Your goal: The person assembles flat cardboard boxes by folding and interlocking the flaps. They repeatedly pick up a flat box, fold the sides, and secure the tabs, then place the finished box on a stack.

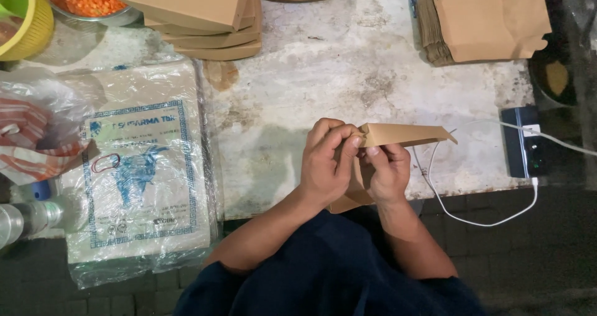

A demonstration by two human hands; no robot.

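Hands at table [323,61] edge; left hand [326,164] and right hand [387,173] both pinched shut on brown card [404,134]; mid-fold, seemingly; next crease wants firm thumb pressure; flat stack [485,21] beyond, right.

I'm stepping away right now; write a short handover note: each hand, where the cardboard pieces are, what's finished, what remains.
Left hand and right hand: both pinching one brown cardboard piece, partly folded, held over the near edge of the worn white table.
Done: a stack of folded boxes at the far left of the table.
Left: a stack of flat blanks at far right; the piece in hand is not yet a closed box.
Nearby: white cable, plastic-wrapped pack.
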